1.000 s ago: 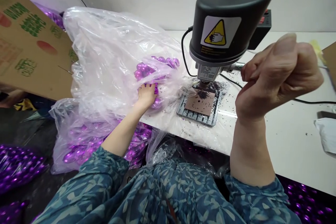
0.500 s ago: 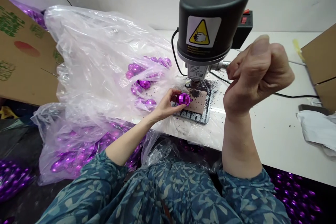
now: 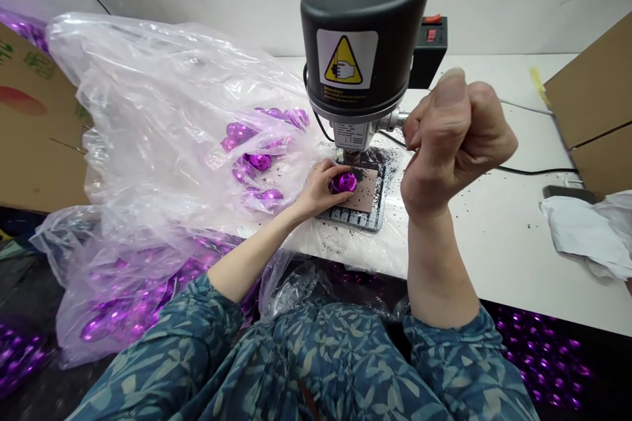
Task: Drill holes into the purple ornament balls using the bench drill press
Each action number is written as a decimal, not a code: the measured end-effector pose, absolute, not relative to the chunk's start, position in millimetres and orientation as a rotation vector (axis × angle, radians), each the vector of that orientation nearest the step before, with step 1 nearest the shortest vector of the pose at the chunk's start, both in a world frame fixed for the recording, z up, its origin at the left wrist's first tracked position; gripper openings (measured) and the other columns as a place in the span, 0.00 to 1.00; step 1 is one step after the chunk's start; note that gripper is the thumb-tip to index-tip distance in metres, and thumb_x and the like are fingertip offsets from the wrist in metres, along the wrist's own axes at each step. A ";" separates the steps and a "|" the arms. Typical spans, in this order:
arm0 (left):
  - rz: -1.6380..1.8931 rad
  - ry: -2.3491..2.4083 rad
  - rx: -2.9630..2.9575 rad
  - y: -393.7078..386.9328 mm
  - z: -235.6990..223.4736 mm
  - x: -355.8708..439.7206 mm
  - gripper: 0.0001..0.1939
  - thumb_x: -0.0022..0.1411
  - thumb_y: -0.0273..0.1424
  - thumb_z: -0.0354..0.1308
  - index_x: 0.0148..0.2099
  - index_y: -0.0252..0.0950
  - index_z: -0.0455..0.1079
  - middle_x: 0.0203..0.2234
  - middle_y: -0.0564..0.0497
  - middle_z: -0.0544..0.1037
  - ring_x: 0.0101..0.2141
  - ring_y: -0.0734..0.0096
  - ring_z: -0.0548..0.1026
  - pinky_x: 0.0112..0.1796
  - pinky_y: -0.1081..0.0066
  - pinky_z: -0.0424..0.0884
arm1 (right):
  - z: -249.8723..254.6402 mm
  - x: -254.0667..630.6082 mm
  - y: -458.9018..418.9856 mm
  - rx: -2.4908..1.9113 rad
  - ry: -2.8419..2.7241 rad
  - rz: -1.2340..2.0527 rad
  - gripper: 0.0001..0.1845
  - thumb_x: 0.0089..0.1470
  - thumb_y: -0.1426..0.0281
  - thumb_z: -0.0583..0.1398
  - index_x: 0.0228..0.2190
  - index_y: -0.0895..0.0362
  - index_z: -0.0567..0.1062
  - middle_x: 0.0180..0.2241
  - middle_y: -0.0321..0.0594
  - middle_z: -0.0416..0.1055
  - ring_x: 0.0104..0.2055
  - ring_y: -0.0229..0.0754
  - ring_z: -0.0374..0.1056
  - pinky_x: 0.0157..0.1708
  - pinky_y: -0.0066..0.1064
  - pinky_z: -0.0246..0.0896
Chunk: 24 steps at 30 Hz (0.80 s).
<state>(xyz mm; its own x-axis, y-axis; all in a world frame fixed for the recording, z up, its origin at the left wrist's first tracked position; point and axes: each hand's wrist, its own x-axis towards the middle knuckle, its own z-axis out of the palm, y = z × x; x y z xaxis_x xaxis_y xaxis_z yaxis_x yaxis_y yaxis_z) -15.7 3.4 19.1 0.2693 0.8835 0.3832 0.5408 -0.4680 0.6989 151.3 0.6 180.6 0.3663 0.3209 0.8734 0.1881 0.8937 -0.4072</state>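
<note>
Between thumb and fingers, my left hand (image 3: pixel 320 189) pinches a shiny purple faceted ball (image 3: pixel 344 181). The ball is over the brown board (image 3: pixel 365 200) on the slotted metal base (image 3: pixel 353 218) of a black bench drill press (image 3: pixel 363 20). Just above it is the press's chuck (image 3: pixel 351 156); I cannot tell if they touch. Closed in a fist, my right hand (image 3: pixel 457 138) is on the feed lever at the machine's right side; the hand hides most of the lever. Dark shavings are scattered around the base.
Clear plastic bags (image 3: pixel 162 99) with several purple balls (image 3: pixel 259 161) cover the table's left side. Cardboard boxes stand at left (image 3: pixel 39 125) and right (image 3: pixel 592 105). A black switch box (image 3: pixel 430 52), a cable and white paper (image 3: pixel 582 230) are also on the white table (image 3: pixel 474 237).
The ball has turned in my left hand and now sits more under the chuck. My right hand stays at the lever. The whole view has shifted slightly.
</note>
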 end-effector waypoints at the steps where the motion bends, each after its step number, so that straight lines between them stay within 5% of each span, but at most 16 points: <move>1: 1.076 1.279 2.085 3.4 17.6 -13.2 0.28 0.58 0.32 0.75 0.59 0.38 0.75 0.46 0.47 0.76 0.48 0.59 0.76 0.51 0.60 0.75 | 180.4 151.2 0.6 -0.457 -1.202 0.095 0.32 0.65 0.50 0.59 0.20 0.52 0.51 0.15 0.28 0.46 0.16 0.30 0.48 0.20 0.36 0.43; 7: 1.145 1.273 1.964 2.2 11.1 -7.9 0.27 0.57 0.33 0.76 0.56 0.37 0.71 0.49 0.45 0.78 0.47 0.61 0.78 0.46 0.64 0.76 | 180.3 150.7 -1.3 -0.439 -1.206 0.118 0.30 0.67 0.54 0.59 0.21 0.52 0.52 0.16 0.28 0.45 0.17 0.31 0.48 0.22 0.36 0.43; 24: 1.225 1.152 1.738 1.0 -14.8 1.6 0.31 0.63 0.46 0.74 0.59 0.39 0.66 0.53 0.43 0.79 0.52 0.58 0.81 0.54 0.57 0.79 | 176.6 150.2 -7.3 -0.412 -1.223 0.159 0.27 0.69 0.60 0.58 0.21 0.53 0.53 0.19 0.29 0.45 0.19 0.29 0.47 0.24 0.33 0.43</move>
